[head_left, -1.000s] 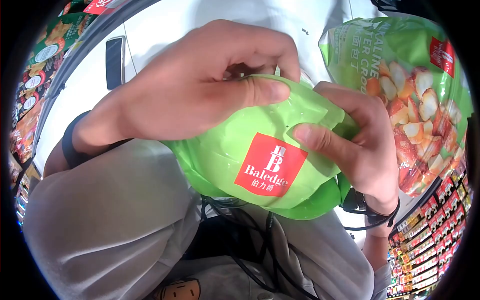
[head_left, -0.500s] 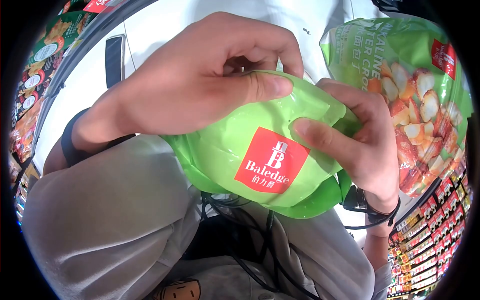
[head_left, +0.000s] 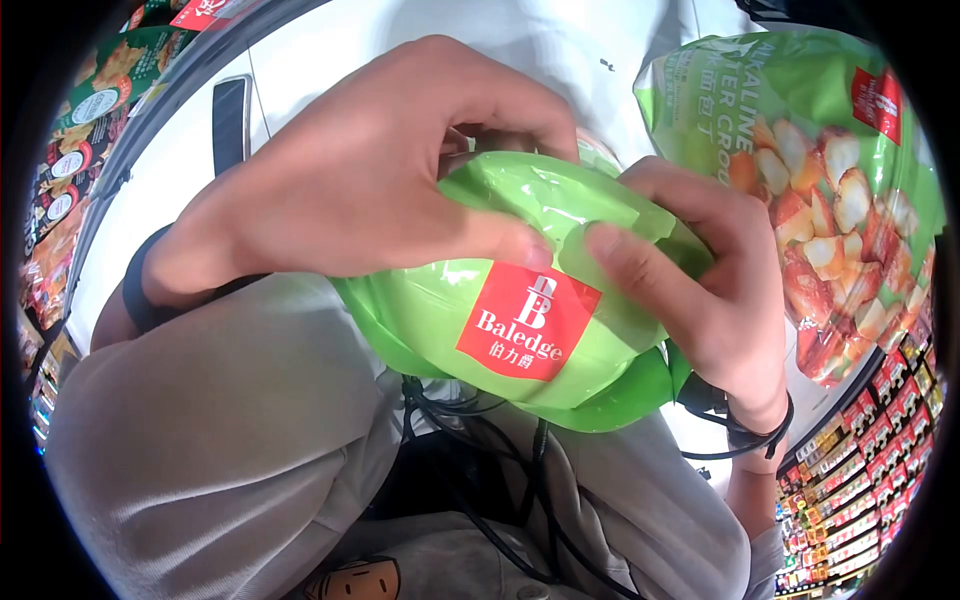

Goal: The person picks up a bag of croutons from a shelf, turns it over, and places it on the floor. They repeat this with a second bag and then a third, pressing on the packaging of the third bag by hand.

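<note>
A green plastic snack bag (head_left: 430, 300) with a red Baledge label is between both hands, above my lap. My left hand (head_left: 380, 170) grips its upper edge, the thumb pressed on the front just above the label and the fingers curled behind. My right hand (head_left: 700, 270) pinches the bag's right side, its thumb on the front close to the left thumb and its fingers behind. The fingertips behind the bag are hidden. To the right lies a second green bag (head_left: 830, 200), printed with bread croutons, apart from the held one.
A white surface (head_left: 330, 50) spreads behind the hands, with a dark flat strip-like object (head_left: 230, 125) at left. Black cables (head_left: 530, 480) hang over my lap. Colourful packages (head_left: 65, 160) stand at far left, and stocked shelves (head_left: 860, 470) at lower right.
My left hand has slid down and its thumb now sits nearer the label, close to the right thumb. The bag's top edge has folded differently, and the bag has shifted slightly left.
</note>
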`<state>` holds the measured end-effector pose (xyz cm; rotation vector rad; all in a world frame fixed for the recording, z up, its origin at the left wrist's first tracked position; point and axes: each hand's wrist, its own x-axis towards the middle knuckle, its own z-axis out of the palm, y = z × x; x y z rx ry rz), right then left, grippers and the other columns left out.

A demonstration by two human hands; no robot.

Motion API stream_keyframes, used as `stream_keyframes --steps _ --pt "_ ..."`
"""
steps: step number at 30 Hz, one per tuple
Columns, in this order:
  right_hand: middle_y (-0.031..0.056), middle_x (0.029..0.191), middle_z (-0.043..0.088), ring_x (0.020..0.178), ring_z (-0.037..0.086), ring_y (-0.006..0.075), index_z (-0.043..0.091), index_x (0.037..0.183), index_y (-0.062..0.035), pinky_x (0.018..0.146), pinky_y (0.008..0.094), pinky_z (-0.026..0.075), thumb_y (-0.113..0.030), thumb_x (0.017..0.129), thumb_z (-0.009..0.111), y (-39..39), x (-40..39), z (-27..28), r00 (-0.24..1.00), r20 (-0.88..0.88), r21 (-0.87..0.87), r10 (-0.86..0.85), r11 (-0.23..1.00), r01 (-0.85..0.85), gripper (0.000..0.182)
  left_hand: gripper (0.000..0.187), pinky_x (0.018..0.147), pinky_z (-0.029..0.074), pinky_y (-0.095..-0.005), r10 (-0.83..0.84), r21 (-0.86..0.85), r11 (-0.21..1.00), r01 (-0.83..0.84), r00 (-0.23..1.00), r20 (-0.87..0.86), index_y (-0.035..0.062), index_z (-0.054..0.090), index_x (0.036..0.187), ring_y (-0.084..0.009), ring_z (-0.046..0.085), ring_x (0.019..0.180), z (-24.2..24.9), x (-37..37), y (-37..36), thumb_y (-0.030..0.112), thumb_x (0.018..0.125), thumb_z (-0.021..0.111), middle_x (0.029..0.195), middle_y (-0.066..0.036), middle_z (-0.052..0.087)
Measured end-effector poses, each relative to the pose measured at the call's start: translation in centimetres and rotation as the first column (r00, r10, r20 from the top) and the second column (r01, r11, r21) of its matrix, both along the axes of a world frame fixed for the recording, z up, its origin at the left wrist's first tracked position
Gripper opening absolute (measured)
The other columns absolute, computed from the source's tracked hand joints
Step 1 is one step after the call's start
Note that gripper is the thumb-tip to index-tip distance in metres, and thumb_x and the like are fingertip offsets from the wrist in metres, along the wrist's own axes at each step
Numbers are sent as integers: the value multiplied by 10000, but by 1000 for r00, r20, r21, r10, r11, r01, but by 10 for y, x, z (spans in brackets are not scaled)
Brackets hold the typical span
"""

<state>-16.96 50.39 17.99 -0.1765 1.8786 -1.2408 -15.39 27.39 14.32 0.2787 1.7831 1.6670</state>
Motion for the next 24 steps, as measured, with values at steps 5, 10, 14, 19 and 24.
stream_keyframes --steps 5,10,14,19,24 --pt "45 868 650 782 584 86 623 1055 46 688 222 455 -95 884 644 3 2 2 993 -118 -24 29 999 -32 222 270 691 492 -226 52 -46 998 -53 998 -31 -22 637 920 -69 604 752 2 2 -2 20 708 798 805 -43 639" --pt "105 1021 665 933 619 151 555 1223 65 834 257 468 -270 935 580 9 1 1 991 -132 -109 -15 994 0 442 250 698 478 -247 -8 -266 963 -35 987 -158 -4 621 945 -90 597 719 17 -9 -8 58 758 774 802 -30 638" --pt "181 1264 579 1170 560 238 439 1360 73 1003 333 413 -483 926 531 14 0 -5 964 -239 -195 -120 978 74 712 247 700 474 -260 4 -367 916 -165 916 -401 19 624 957 -114 599 687 20 -19 -13 140 790 761 760 -18 644" --pt "264 1398 456 1274 493 367 415 1393 65 1062 463 381 -609 847 596 27 3 -23 658 -749 -150 -73 987 -62 886 238 633 485 -265 -43 -537 794 -285 854 -518 26 651 924 -138 608 636 22 -22 -16 160 773 778 741 -45 657" --pt "300 1334 489 1211 526 451 740 909 -29 1020 522 426 -643 771 659 48 -1 -13 476 -865 54 157 973 -223 634 197 612 499 -269 -22 -543 769 -338 834 -551 -3 649 927 -144 629 636 21 -26 -19 101 801 758 754 -65 674"
